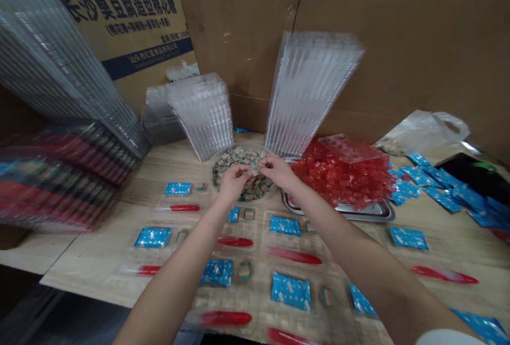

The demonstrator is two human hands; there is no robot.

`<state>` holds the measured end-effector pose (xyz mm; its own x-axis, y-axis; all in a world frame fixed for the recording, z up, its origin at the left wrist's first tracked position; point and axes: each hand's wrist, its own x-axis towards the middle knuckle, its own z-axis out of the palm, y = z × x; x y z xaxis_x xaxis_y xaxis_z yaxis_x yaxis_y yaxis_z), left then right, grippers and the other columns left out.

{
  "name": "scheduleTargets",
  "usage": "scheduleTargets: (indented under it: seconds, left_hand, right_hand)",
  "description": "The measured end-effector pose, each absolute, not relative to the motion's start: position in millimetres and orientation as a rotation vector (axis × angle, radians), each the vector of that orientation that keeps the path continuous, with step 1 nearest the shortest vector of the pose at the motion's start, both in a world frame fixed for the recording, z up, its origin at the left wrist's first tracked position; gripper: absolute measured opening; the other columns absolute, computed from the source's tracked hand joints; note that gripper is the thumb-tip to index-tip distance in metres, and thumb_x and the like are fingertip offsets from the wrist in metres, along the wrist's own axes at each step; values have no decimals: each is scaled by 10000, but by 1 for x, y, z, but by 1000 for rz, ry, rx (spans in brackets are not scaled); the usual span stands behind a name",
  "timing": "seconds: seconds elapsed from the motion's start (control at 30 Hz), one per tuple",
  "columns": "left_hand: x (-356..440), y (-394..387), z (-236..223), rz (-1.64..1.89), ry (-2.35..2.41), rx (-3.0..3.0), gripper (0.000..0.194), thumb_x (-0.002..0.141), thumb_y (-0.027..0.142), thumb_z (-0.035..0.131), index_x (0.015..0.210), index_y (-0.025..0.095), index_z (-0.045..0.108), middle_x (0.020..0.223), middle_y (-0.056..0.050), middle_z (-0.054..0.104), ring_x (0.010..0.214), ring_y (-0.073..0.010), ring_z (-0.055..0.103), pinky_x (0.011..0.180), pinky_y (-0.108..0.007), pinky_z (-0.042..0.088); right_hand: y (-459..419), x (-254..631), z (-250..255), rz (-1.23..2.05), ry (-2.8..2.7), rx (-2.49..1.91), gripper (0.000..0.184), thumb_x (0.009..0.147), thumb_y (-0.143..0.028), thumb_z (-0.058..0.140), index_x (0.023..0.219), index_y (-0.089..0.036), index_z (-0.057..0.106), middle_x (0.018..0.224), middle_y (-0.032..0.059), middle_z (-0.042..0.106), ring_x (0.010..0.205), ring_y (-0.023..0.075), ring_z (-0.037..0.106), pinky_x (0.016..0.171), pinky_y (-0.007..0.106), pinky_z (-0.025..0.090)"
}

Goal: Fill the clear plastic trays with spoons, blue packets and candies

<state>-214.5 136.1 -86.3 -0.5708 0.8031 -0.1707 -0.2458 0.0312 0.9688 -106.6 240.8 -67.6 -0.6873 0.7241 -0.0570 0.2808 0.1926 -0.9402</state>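
The left hand (pixel 235 183) and right hand (pixel 279 171) meet over a round bowl (pixel 268 195) of striped candies at 12 o'clock, fingers pinched together on one small candy (pixel 253 169). Blue packets (pixel 290 291) and red sticks (pixel 226 318) lie in rows on the desk (pixel 99 276), and the bowl is full. Brown cardboard (pixel 398 53) stands behind.
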Motion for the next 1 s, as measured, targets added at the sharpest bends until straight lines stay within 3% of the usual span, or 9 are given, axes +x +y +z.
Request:
scheduleTargets:
  seconds: [0.17,0.33,0.53,0.8,1.0]
  left_hand:
    - [-218,137,-85,1696,1481,477,176,638,195,715,787,156,631,669,22,656,593,-93,604,699,-265,510]
    - [-213,132,-77,1655,1403,440,146,700,240,684,806,143,661,739,-28,686,698,-127,654,764,-303,527]
    - [-211,133,-79,1696,1469,420,174,628,139,730,794,143,678,673,16,669,593,-94,611,771,-306,520]
    - [-208,132,-74,1712,1378,366,146,669,213,713,787,140,668,745,-15,681,683,-101,633,787,-294,525]
    - [-208,132,-75,1763,1407,371,180,625,185,745,774,147,652,743,10,663,693,-87,615,776,-260,515]
  right_hand:
    - [240,-106,-62,1662,-2016,-932,147,676,-251,587,736,-130,648,577,-37,555,473,65,441,468,190,365]
    - [239,-107,-58,1681,-1969,-956,100,643,-197,615,725,-142,633,565,-59,543,487,56,441,454,162,346]
    - [242,-106,-60,1759,-1849,-1044,138,708,-274,631,716,-136,628,542,-31,537,479,67,453,437,172,379]
    - [230,-106,-52,1686,-1981,-991,101,695,-243,624,707,-144,640,577,-40,549,501,66,460,439,166,367]
    - [225,-102,-48,1816,-1851,-957,102,709,-171,622,809,-154,615,637,-28,590,559,84,548,558,212,484]
